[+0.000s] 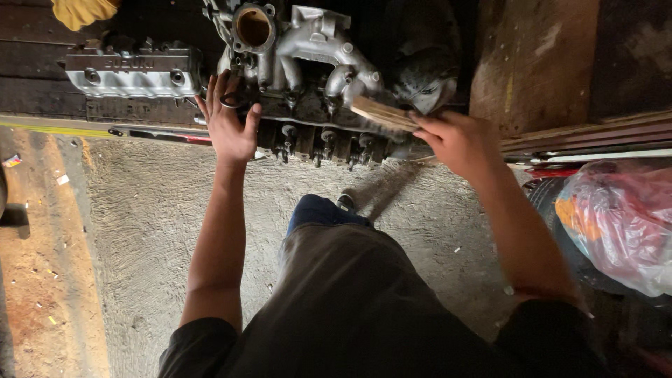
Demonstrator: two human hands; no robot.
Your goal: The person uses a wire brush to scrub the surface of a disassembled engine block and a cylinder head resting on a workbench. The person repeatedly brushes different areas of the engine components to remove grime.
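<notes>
Wooden-handled brush (381,113) is gripped w/ right hand (455,140) fingers closed, bristles laid on the grey engine part (308,77) at floor edge, while left hand (231,126) is spread open against it, apparently to steady it.

Dim overall; soft light on left concrete floor (140,210), far and right corners dark, right hand (455,140) motion-blurred.
</notes>
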